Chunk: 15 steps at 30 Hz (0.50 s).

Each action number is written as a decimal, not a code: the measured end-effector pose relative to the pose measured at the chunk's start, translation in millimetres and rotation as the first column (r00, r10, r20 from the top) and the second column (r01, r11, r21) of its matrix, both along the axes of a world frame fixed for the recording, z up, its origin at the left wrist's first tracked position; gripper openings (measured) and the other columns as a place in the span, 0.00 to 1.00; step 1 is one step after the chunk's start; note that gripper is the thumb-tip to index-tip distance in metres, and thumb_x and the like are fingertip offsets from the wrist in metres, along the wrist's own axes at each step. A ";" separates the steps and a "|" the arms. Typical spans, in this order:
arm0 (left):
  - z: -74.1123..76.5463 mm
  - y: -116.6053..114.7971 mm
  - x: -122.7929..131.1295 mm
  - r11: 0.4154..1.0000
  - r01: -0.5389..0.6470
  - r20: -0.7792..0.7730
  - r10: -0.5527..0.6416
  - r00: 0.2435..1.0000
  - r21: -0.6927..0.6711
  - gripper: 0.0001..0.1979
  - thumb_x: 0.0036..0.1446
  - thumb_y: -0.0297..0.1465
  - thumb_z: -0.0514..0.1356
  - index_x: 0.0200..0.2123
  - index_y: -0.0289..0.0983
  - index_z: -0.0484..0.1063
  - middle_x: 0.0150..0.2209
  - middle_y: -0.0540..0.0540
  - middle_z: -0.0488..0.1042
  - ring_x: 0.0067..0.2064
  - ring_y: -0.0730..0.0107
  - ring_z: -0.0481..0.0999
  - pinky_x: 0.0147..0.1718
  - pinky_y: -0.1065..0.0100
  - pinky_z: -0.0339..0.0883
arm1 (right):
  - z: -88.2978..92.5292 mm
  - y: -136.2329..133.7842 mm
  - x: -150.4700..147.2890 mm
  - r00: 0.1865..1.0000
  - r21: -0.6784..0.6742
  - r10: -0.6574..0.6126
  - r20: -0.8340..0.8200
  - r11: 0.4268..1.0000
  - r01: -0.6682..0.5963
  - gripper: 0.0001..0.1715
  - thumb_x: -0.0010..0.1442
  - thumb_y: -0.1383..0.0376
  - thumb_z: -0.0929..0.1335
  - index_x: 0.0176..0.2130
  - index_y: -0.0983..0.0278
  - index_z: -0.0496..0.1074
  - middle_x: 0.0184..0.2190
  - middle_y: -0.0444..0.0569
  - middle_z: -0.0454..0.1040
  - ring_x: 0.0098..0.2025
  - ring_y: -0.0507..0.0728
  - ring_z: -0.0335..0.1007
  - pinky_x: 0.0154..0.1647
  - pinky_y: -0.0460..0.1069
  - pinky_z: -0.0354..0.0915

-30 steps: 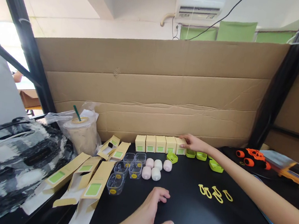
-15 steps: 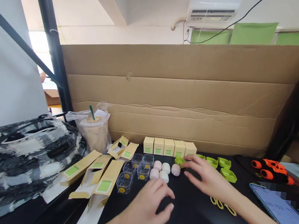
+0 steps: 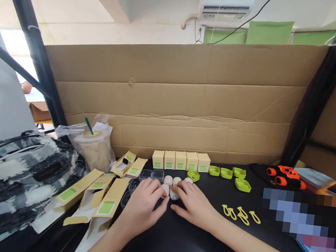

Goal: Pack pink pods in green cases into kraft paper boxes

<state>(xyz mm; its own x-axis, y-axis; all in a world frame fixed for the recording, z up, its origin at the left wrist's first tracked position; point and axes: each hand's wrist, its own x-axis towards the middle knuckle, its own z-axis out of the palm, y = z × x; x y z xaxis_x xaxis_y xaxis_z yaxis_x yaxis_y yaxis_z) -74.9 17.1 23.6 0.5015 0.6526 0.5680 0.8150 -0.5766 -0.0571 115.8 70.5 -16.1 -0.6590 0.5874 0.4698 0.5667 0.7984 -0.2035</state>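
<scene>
Small rounded white and pale pink pieces sit in a tight cluster on the black table. My left hand is at the cluster's near left, fingers bent and thumb apart, its fingertips beside a pale piece. From the right, my right hand reaches in with fingers apart, touching or almost touching a white piece and partly covering others. Neither hand visibly grips anything. Clear plastic cups stand left of the cluster, some hidden behind my left hand. A green lid-like piece lies behind my right hand.
Several small cream boxes stand in a row at the back. Opened boxes lie left, near a bagged drink cup. More green pieces, yellow loops and an orange toy car are right. A cardboard panel stands behind.
My right hand has moved left from the green pieces to the rounded ones. My left hand has closed in on the cluster's left side. The view has shifted right.
</scene>
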 end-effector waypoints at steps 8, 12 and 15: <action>-18.7 -8.2 15.3 0.976 0.181 0.114 -0.167 0.979 -0.122 0.04 0.58 0.27 0.55 0.38 0.37 0.67 0.36 0.46 0.73 0.40 0.62 0.70 0.40 0.62 0.65 | -7.8 4.0 1.4 0.995 -0.120 -0.067 -0.070 0.991 0.059 0.13 0.56 0.72 0.65 0.43 0.64 0.64 0.41 0.52 0.66 0.37 0.57 0.68 0.37 0.51 0.68; -19.5 -9.1 17.4 0.962 0.186 0.166 -0.154 0.974 -0.200 0.08 0.58 0.28 0.55 0.42 0.38 0.66 0.40 0.45 0.72 0.43 0.62 0.70 0.43 0.61 0.65 | 3.1 -3.3 28.0 0.997 -0.184 -0.017 -0.069 0.983 0.004 0.17 0.48 0.76 0.67 0.38 0.62 0.64 0.38 0.46 0.65 0.36 0.55 0.68 0.36 0.48 0.66; -4.8 5.1 28.1 0.961 0.098 0.051 -0.087 0.995 -0.260 0.10 0.61 0.29 0.52 0.45 0.36 0.67 0.43 0.42 0.72 0.47 0.59 0.69 0.47 0.58 0.64 | 8.8 -12.6 51.7 0.998 -0.234 0.033 -0.056 0.971 -0.046 0.18 0.48 0.77 0.67 0.38 0.60 0.64 0.36 0.43 0.65 0.34 0.53 0.68 0.34 0.46 0.65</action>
